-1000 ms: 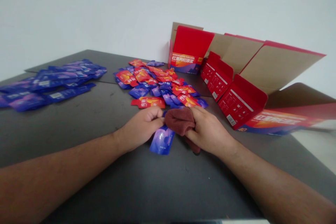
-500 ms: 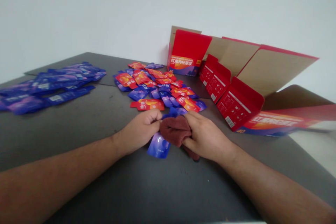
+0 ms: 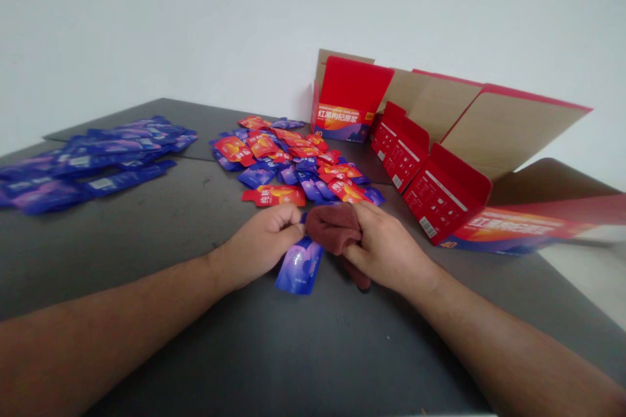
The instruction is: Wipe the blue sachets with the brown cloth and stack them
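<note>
My left hand (image 3: pixel 267 238) is closed, pinching the upper part of a blue-purple sachet (image 3: pixel 299 270) whose lower part hangs down toward me. In my right hand (image 3: pixel 384 244) is a folded brown cloth (image 3: pixel 332 228), gripped between thumb and fingers. The cloth lies against the sachet's upper right side and hides that part of it. One end of the cloth dangles below my right fingers. Just beyond both hands lies a heap of red sachets (image 3: pixel 276 195) and blue sachets (image 3: pixel 257 174).
To the left, a pile of blue-purple sachets (image 3: pixel 112 150) lies on the dark table (image 3: pixel 235 345). Several open red cartons stand at the right, among them a far carton (image 3: pixel 342 120) and a near carton (image 3: pixel 447 199) with raised flaps. A pale wall (image 3: pixel 195 26) rises behind.
My right hand and the cloth have shifted slightly right and up, uncovering more of the sachet. My left hand stays nearly in place, still pinching it.
</note>
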Motion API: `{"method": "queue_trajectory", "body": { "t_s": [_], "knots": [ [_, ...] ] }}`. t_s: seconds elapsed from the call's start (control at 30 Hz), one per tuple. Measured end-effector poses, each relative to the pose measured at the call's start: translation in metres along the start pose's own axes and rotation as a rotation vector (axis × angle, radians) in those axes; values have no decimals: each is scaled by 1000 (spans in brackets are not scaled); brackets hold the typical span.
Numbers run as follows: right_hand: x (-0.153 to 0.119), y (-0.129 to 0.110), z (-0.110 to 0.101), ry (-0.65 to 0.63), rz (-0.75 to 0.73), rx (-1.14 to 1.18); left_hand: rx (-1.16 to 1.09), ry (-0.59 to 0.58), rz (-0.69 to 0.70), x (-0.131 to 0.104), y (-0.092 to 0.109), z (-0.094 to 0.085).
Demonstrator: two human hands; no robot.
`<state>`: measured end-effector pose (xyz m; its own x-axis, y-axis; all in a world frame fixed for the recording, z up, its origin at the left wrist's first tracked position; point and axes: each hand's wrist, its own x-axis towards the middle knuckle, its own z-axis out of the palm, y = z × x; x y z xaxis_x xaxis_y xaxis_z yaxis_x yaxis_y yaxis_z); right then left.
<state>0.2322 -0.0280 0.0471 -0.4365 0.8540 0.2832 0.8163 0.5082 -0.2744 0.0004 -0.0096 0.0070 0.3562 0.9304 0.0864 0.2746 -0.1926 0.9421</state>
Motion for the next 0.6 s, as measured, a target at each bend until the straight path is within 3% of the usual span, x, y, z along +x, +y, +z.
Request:
{"method": "queue_trajectory", "body": {
  "t_s": [0.23, 0.4, 0.6],
  "knots": [
    [-1, -2, 0, -81, -111, 17, -1, -10, -1, 0, 2, 0],
    [1, -1, -2, -23, 28, 36, 13, 9, 5, 0, 1, 0],
    [-1, -3, -2, -94, -106, 35, -9, -15, -6, 0, 0, 0]
  ]
}}
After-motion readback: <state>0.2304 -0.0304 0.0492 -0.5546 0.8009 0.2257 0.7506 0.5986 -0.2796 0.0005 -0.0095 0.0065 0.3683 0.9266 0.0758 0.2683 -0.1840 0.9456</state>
